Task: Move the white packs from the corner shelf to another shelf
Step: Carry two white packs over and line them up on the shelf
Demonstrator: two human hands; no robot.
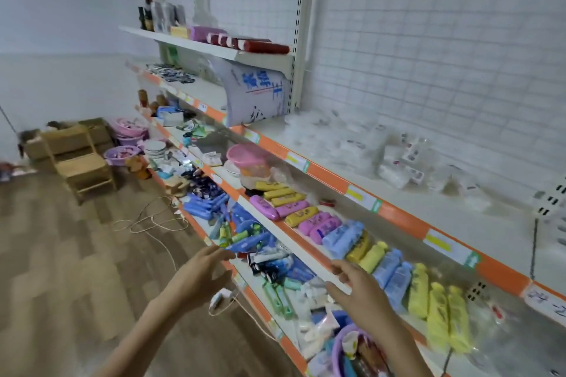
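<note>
Up on the orange-edged shelf (398, 217), right side, the white packs (395, 168) lie in a loose clutter against the grid wall.

Both hands are empty: left hand (199, 275) and right hand (358, 288) hover with fingers spread loose, low by the shelves of coloured tubes (395, 272), well apart from the packs. Looks like the reaching step; next move calls for lifting both hands up and right to grip a pack.

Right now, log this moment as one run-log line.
left hand: open, holds nothing | right hand: open, holds nothing | white packs: lying on upper shelf | stage: reaching, no pack grasped
</note>
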